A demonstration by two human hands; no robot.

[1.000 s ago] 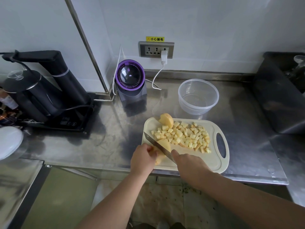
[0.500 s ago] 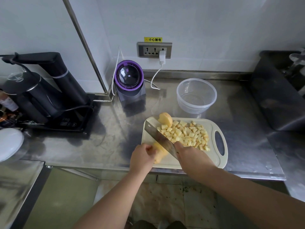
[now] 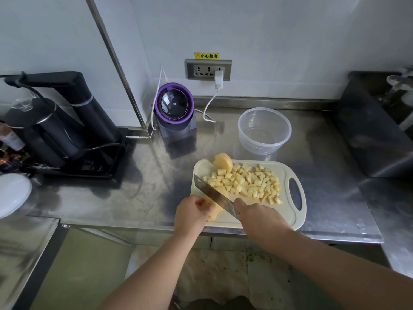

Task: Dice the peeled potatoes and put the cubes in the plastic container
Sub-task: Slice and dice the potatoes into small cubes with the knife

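Lifted since a second ago, the knife (image 3: 214, 195) showed its broad flat. Fingers (image 3: 240, 203) of the right hand (image 3: 257, 217) curled round its handle; the left hand (image 3: 192, 211) gripped a potato piece (image 3: 213, 215) at the cutting board's (image 3: 288, 220) lower left. Cubes (image 3: 248, 182) lay heaped mid-board, a potato half (image 3: 223, 161) at its upper left. The plastic container (image 3: 263, 130) stood behind on the tabletop (image 3: 156, 175).

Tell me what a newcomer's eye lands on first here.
The cleaver gripped by the right hand slants across the near left of the cutting board, over a potato piece that the left hand holds. Behind the blade lies a heap of pale potato cubes mid-board, and beyond the board stands the clear plastic container, with no cubes in it. A purple-ringed appliance sits by the wall.
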